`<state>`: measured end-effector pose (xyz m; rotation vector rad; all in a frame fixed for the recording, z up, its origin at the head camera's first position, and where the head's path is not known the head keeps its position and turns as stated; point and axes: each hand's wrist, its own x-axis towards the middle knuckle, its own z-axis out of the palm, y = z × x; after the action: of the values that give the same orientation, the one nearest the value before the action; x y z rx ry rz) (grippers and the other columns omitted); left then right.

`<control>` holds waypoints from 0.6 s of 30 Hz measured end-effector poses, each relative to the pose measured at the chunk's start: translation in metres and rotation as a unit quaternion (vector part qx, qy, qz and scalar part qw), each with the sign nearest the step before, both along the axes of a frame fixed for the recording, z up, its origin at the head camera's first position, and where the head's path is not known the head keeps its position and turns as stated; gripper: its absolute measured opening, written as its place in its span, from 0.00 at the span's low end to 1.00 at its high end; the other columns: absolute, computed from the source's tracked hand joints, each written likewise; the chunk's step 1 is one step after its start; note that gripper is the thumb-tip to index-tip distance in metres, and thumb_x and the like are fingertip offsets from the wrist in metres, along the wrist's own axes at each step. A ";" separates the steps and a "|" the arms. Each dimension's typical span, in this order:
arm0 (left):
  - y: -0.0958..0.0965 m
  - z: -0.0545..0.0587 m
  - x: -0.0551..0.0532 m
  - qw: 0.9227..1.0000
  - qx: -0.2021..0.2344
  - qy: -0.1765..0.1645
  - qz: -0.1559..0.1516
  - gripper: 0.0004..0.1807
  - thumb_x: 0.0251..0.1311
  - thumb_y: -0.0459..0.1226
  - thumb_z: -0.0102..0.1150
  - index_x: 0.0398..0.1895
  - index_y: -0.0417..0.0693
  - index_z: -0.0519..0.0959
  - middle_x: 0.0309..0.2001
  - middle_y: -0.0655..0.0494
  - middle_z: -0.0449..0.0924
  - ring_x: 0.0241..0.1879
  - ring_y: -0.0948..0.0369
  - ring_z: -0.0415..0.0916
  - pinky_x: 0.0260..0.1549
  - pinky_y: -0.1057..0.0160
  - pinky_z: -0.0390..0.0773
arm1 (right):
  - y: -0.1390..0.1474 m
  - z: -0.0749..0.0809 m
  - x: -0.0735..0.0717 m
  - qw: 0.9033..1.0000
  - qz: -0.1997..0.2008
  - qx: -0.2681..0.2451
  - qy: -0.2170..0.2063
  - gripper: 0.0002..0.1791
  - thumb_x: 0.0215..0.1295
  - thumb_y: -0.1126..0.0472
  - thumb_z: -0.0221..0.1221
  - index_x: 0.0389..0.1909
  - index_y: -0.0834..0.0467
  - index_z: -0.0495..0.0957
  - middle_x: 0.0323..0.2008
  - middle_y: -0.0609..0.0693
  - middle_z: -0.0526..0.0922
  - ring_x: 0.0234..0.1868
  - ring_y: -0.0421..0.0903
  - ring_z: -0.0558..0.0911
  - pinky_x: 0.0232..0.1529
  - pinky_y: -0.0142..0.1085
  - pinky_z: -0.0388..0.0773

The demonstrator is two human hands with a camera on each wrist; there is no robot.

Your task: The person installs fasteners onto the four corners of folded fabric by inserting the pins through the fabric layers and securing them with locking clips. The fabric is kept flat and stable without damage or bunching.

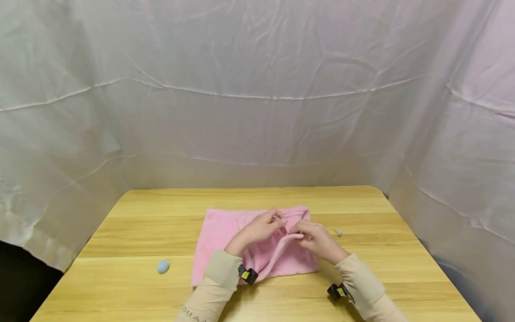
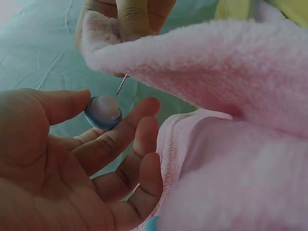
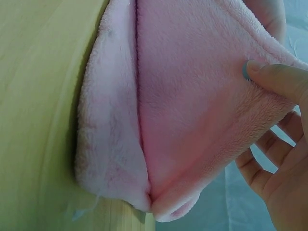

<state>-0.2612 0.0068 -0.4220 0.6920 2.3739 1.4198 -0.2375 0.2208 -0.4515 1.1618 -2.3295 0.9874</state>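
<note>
A pink fleece cloth (image 1: 219, 237) lies on the table, its right part lifted and folded back. My right hand (image 1: 319, 241) grips the raised edge; in the right wrist view its thumb presses a blue round pin head (image 3: 246, 70) against the fleece. From under that edge a thin metal pin tip (image 2: 122, 84) sticks out in the left wrist view. My left hand (image 2: 91, 159) pinches a small blue cap (image 2: 103, 113) with a pale inside between thumb and finger, just below the tip and apart from it. The other left fingers are loosely bent.
On the wooden table (image 1: 120, 237), a blue round cap (image 1: 162, 267) lies left of the cloth. A small blue-headed pin (image 1: 339, 233) lies to its right. Pale curtains (image 1: 257, 129) surround the table's back and sides.
</note>
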 end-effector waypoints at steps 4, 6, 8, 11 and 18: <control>0.000 0.002 0.002 1.000 -0.002 0.003 -0.004 0.13 0.73 0.45 0.46 0.48 0.46 0.72 0.40 0.45 0.85 0.40 0.48 0.82 0.42 0.58 0.77 | 0.000 0.000 0.000 1.000 0.000 0.000 0.005 0.15 0.49 0.72 0.68 0.38 0.55 0.83 0.36 0.48 0.87 0.37 0.40 0.82 0.39 0.31 0.81; 0.000 0.003 0.002 1.000 -0.003 0.003 -0.006 0.12 0.73 0.44 0.46 0.48 0.46 0.72 0.40 0.44 0.85 0.40 0.48 0.82 0.42 0.59 0.77 | 0.000 0.000 0.000 1.000 0.000 0.000 0.008 0.15 0.49 0.72 0.68 0.38 0.56 0.83 0.36 0.48 0.87 0.36 0.40 0.82 0.38 0.31 0.81; 0.001 0.003 0.003 1.000 -0.004 0.002 -0.007 0.12 0.73 0.44 0.46 0.48 0.47 0.73 0.40 0.44 0.85 0.40 0.48 0.82 0.42 0.59 0.76 | 0.000 0.000 0.000 1.000 0.000 0.001 0.008 0.14 0.49 0.71 0.68 0.38 0.56 0.83 0.36 0.48 0.87 0.37 0.39 0.82 0.38 0.31 0.81; 0.001 0.003 0.003 1.000 -0.004 0.001 -0.007 0.12 0.73 0.45 0.46 0.47 0.47 0.73 0.40 0.44 0.85 0.40 0.49 0.82 0.43 0.58 0.76 | 0.000 0.000 0.000 1.000 0.000 0.001 0.010 0.14 0.49 0.71 0.68 0.38 0.56 0.83 0.36 0.48 0.87 0.37 0.39 0.82 0.38 0.30 0.80; 0.001 0.002 0.004 1.000 -0.010 0.007 -0.004 0.12 0.73 0.45 0.46 0.47 0.48 0.73 0.40 0.45 0.85 0.40 0.50 0.82 0.45 0.57 0.76 | 0.000 0.000 0.000 1.000 0.004 -0.002 0.010 0.15 0.49 0.71 0.69 0.37 0.55 0.83 0.35 0.47 0.86 0.34 0.35 0.79 0.34 0.27 0.77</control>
<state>-0.2576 0.0081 -0.4202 0.7081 2.3902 1.3903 -0.2372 0.2204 -0.4512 1.1760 -2.3074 0.9789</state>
